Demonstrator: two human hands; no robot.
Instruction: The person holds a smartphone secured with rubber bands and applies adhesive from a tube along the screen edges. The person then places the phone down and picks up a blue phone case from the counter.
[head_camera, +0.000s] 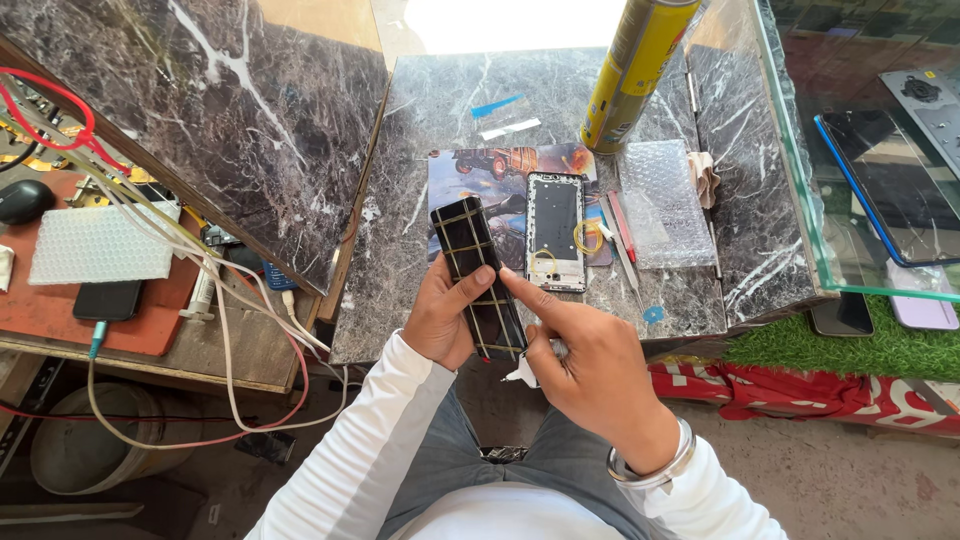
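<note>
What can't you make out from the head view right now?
- Lower end of the black panel: covered by the left hand and right hand.
- White scrap under the right hand: mostly hidden, kind unclear.
- Spray can: top cut off by the frame edge.
- Items behind the glass: blurred by reflections.

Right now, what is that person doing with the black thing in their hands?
A person sits at a marble table. Their left hand holds a black phone panel crossed with thin yellow lines. The right hand presses its pointing finger on the panel's edge. On the table lie an opened phone frame, a yellow spray can and a piece of bubble wrap.
</note>
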